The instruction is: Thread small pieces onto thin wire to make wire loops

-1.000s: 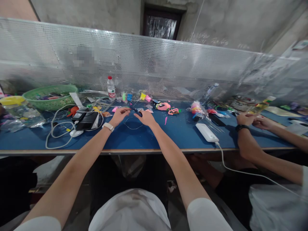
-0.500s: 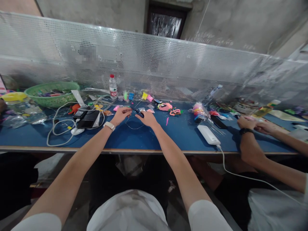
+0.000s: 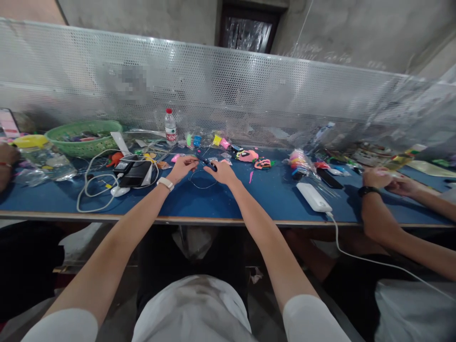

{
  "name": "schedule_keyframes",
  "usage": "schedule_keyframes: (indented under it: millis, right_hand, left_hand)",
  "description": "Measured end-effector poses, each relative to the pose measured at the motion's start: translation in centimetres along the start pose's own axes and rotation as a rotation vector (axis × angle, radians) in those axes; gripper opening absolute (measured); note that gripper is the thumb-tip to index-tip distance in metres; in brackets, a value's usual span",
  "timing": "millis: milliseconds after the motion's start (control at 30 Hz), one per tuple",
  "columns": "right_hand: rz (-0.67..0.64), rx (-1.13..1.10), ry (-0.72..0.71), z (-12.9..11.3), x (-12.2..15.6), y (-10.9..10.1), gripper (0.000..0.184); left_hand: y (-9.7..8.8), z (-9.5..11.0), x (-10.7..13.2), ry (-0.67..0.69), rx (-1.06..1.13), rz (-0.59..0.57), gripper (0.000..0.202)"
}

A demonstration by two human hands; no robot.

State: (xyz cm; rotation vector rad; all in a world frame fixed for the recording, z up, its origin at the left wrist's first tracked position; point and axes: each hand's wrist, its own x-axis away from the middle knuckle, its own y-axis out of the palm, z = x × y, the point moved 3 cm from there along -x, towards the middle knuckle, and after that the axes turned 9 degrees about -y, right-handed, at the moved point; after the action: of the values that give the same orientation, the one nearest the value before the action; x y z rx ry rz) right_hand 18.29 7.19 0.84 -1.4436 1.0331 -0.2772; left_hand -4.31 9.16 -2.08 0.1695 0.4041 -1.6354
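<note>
My right hand (image 3: 223,172) is closed around dark-handled pliers (image 3: 211,165), whose jaws point left toward my other hand. Fingers pinched, my left hand (image 3: 183,167) grips a thin wire (image 3: 202,186) at the tip of the pliers. The wire hangs in a loose loop between both hands, over the blue table. Just behind my left hand lies a pink lump of clay (image 3: 177,157). Right of my right hand are a pink-and-green clay figure (image 3: 247,156) and a black-striped orange clay piece (image 3: 262,164).
A red-capped bottle (image 3: 170,127) and a green basket (image 3: 83,151) stand at the back left. A black device (image 3: 136,172) with white cable lies left. A white power bank (image 3: 314,197) is at right, near a co-worker's hands (image 3: 377,178). A perforated metal screen (image 3: 249,99) borders the table.
The whole view has shifted slightly to the right. My hands stay close together with the pliers and wire between them; little else differs.
</note>
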Motion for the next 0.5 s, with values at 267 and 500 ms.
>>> schedule_keyframes:
  millis: [267, 500]
  right_hand:
    - [-0.012, 0.017, -0.025, 0.24, -0.02, -0.2, 0.055]
    - [0.034, -0.068, -0.035, 0.49, -0.28, 0.45, 0.05]
  left_hand:
    - [0.07, 0.06, -0.09, 0.003, 0.005, 0.005, 0.033]
    - [0.12, -0.15, -0.17, 0.01, -0.022, 0.019, 0.036]
